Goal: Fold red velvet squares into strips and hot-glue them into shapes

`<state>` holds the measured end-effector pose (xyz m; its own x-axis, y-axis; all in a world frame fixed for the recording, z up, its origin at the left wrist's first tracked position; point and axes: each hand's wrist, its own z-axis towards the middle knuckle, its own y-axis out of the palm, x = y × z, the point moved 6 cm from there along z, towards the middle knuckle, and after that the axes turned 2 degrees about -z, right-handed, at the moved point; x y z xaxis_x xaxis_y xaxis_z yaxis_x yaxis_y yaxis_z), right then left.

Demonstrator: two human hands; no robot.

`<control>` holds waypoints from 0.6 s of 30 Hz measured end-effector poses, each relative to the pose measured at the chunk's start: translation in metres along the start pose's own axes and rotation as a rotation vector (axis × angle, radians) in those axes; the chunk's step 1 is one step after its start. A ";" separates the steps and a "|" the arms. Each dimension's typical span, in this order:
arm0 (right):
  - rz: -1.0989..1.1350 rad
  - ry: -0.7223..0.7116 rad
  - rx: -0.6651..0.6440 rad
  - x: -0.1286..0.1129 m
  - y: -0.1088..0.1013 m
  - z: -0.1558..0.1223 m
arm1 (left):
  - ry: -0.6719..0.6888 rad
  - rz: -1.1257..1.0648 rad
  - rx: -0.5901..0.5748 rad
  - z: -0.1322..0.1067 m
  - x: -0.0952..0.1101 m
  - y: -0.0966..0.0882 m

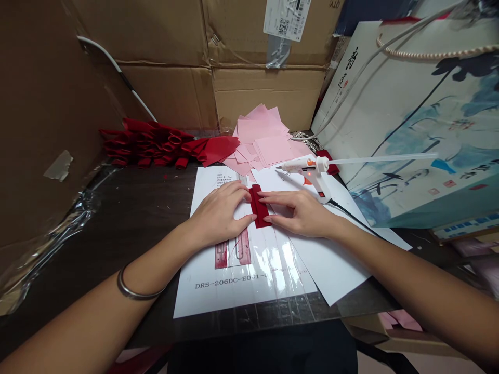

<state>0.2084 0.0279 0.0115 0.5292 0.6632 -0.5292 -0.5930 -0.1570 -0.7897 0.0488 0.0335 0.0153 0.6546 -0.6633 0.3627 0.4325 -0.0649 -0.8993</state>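
A small dark red velvet-like fabric strip (260, 206), folded lengthwise, lies on the white printed sheets in front of me. My left hand (226, 213) grips its left edge, thumb near the lower end and fingertips near the upper end. From the other side, my right hand (302, 212) presses the right edge between thumb and fingers in the same way. Under the strip is a printed sheet (234, 285) with a picture and the text "DRS-206DC". Just beyond my right hand stands a white hot glue gun (312, 174) with a long glue stick out its back.
At the back left lies a pile of rolled red fabric pieces (152, 145). Pink paper squares (265, 132) are heaped at the back centre, beside metal clips (307, 139). Cardboard walls (156, 31) enclose the dark table (156, 202); a large printed paper bag (413, 114) stands right.
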 end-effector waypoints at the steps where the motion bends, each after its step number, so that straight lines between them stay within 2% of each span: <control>1: -0.005 0.002 -0.004 0.000 0.000 0.000 | -0.001 0.001 -0.001 0.000 0.000 0.000; 18: -0.049 0.012 -0.047 0.000 0.002 0.001 | -0.037 -0.014 -0.010 -0.002 0.001 -0.001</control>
<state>0.2067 0.0279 0.0106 0.5642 0.6625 -0.4926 -0.5372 -0.1586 -0.8284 0.0479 0.0317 0.0157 0.6711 -0.6340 0.3843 0.4358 -0.0820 -0.8963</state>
